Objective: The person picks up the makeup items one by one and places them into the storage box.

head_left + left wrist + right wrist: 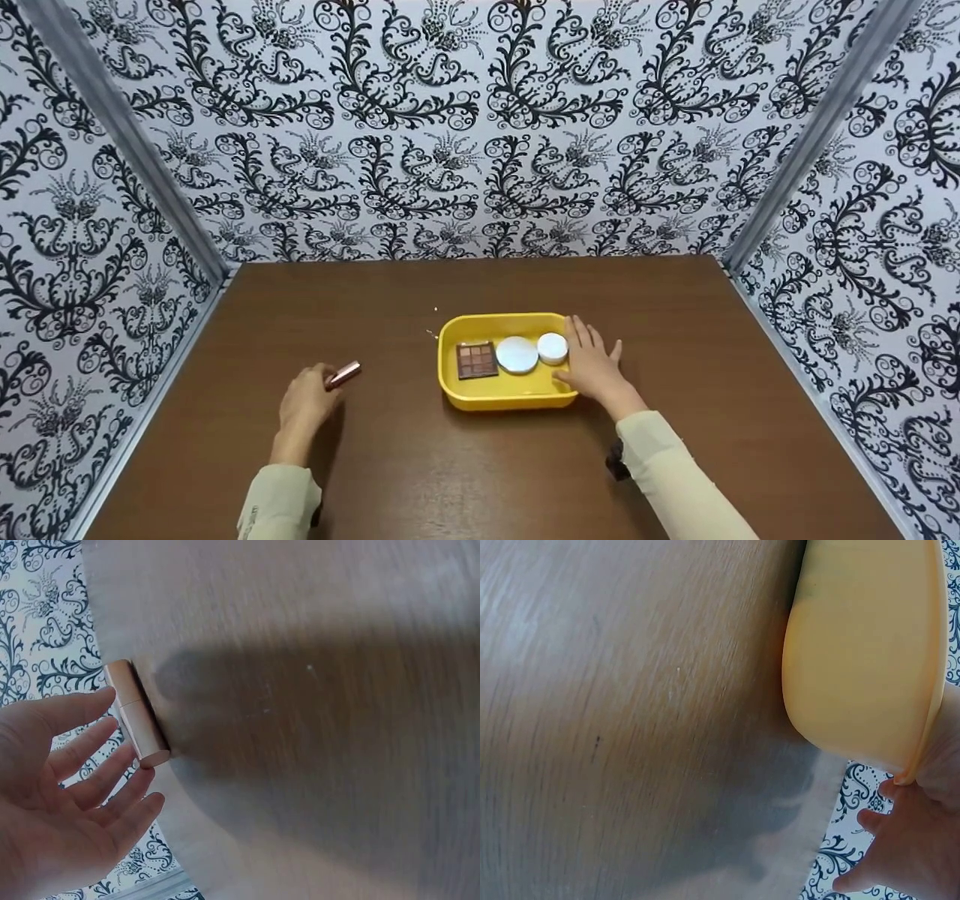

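Observation:
On the left, my left hand [306, 401] pinches a rose-gold lipstick tube [343, 375] between thumb and fingertips, just over the brown table. The left wrist view shows the thumb on one side of the lipstick tube [136, 714], with several fingers loosely bent beside it. My right hand [596, 371] lies over the right rim of a yellow basket [514, 403], fingers spread and fairly straight. Inside the basket sit an eyeshadow palette [477, 361], a round white compact [517, 355] and a smaller white round container [553, 349], close to the right fingers.
The brown wooden table [420, 472] extends around the basket. Patterned black-and-white panels [465, 150] enclose it at the back and both sides, with grey strips at the corners. Small pale specks [433, 334] lie left of the basket.

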Tool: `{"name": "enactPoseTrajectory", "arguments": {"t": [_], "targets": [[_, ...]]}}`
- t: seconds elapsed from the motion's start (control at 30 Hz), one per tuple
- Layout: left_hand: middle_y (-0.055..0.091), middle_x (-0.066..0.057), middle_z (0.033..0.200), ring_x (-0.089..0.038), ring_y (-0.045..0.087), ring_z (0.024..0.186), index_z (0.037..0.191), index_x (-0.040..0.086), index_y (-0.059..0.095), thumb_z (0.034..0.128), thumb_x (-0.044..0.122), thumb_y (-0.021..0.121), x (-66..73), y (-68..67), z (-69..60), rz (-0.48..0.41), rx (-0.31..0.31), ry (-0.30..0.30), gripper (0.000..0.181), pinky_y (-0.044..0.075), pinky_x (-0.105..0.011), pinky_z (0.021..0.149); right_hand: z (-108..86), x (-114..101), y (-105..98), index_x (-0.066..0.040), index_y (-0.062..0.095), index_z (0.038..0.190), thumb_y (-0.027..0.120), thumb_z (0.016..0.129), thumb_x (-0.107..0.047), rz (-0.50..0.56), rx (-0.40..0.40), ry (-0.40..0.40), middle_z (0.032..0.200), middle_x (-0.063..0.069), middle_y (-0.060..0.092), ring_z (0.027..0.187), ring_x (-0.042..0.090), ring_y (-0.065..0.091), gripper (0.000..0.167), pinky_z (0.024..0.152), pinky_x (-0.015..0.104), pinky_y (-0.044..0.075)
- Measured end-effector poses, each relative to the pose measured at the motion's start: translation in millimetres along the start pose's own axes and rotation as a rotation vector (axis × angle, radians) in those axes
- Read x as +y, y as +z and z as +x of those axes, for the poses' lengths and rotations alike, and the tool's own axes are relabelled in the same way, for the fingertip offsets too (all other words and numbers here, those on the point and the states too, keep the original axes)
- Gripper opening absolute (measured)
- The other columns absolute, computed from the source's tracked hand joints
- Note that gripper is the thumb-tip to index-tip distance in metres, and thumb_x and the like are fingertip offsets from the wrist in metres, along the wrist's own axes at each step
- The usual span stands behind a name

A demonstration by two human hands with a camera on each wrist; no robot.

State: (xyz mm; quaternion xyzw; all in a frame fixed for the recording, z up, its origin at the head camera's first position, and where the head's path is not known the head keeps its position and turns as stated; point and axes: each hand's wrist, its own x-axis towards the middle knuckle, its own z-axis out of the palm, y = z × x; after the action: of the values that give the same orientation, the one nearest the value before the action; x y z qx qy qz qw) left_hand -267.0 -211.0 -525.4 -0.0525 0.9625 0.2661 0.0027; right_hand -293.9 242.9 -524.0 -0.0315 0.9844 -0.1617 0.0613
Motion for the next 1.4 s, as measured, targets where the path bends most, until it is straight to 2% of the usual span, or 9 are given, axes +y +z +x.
{"name": "enactPoseTrajectory", "arguments": {"t": [0.3, 0.6, 0.87, 1.07, 1.23, 1.4], "targets": [[0.064, -0.026, 0.113, -0.044, 0.062, 0.104, 0.12, -0.002, 0.062, 0.0859, 0.006, 0.069, -1.5, 4.6, 1.0, 0.009, 0.012, -0.024, 0.035, 0.05, -0.057, 0.088, 1.3, 0, 3, -0.007, 0.004, 0.16, 0.073, 0.09, -0.035, -0.007, -0.007, 0.006, 0.168, 0.015, 0.006, 0.153, 0.043, 0.011, 0.102, 0.112, 0.079, 0.0], [0.065, -0.026, 0.103, -0.041, 0.064, 0.092, 0.11, -0.004, 0.06, 0.0878, 0.009, 0.068, -2.3, 10.5, 6.2, -0.047, 0.04, -0.074, 0.027, 0.051, -0.056, 0.081, 0.7, -2, 4, -0.008, 0.006, 0.16, 0.073, 0.09, -0.034, 0.001, -0.001, -0.001, 0.168, 0.015, 0.007, 0.153, 0.042, 0.012, 0.101, 0.113, 0.078, 0.001], [0.065, -0.03, 0.109, -0.047, 0.065, 0.097, 0.11, -0.003, 0.061, 0.0926, 0.007, 0.06, -4.5, 8.1, 7.2, -0.064, 0.046, -0.095, 0.021, 0.051, -0.059, 0.083, 1.6, -4, 3, -0.008, 0.004, 0.161, 0.072, 0.091, -0.035, 0.006, -0.006, -0.002, 0.168, 0.015, 0.005, 0.153, 0.043, 0.011, 0.101, 0.113, 0.078, -0.001], [0.067, -0.028, 0.112, -0.043, 0.067, 0.094, 0.117, -0.002, 0.06, 0.0948, 0.007, 0.059, -4.9, 9.9, 1.9, -0.094, 0.016, -0.12, 0.024, 0.054, -0.052, 0.077, 0.9, -2, 4, -0.009, 0.004, 0.161, 0.073, 0.09, -0.036, -0.015, -0.013, 0.001, 0.168, 0.015, 0.006, 0.153, 0.043, 0.012, 0.102, 0.113, 0.078, 0.001], [0.068, -0.025, 0.11, -0.038, 0.067, 0.089, 0.116, 0.002, 0.061, 0.0956, 0.012, 0.061, 0.6, 10.0, -1.7, -0.109, -0.015, -0.14, 0.023, 0.053, -0.049, 0.074, 0.9, 0, 4, -0.009, 0.005, 0.161, 0.073, 0.09, -0.037, -0.024, -0.015, 0.003, 0.168, 0.015, 0.007, 0.153, 0.043, 0.013, 0.102, 0.113, 0.078, 0.001], [0.068, -0.023, 0.109, -0.037, 0.065, 0.088, 0.115, 0.005, 0.061, 0.0965, 0.019, 0.062, 14.6, 6.6, 0.7, -0.144, -0.003, -0.115, 0.023, 0.053, -0.05, 0.075, 2.2, 1, 1, -0.009, 0.004, 0.161, 0.072, 0.09, -0.037, -0.023, -0.007, 0.007, 0.169, 0.014, 0.006, 0.153, 0.042, 0.012, 0.102, 0.113, 0.078, 0.001]]}}
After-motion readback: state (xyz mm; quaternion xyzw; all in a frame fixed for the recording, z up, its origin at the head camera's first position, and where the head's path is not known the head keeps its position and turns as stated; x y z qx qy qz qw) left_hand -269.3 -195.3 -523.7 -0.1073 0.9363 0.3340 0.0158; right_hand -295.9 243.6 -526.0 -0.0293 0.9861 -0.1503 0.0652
